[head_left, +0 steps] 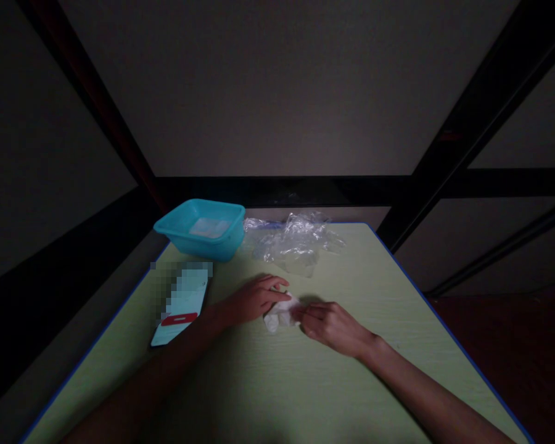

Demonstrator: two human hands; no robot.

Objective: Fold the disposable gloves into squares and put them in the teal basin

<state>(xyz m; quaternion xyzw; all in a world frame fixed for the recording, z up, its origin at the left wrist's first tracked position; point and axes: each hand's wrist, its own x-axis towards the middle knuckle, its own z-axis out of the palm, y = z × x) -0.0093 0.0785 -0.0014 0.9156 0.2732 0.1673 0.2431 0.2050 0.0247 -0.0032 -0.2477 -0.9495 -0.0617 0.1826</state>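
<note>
A small crumpled white sheet (281, 314), tissue-like, lies on the table between my two hands; its exact material is hard to tell in the dim light. From the left, my left hand (258, 298) reaches in with its fingers apart, and a fingertip rests on the sheet's upper left part. On the other side, my right hand (329, 325) pinches the sheet's right edge between thumb and fingers. Those fingertips are partly hidden.
A blue plastic basket (222, 246) with something flat and white inside stands at the back left. Beside it lie crumpled clear plastic bags (300, 237). A lit phone (182, 305) lies near my left forearm. The pale green table (351, 382) has blue edges, with a wall behind.
</note>
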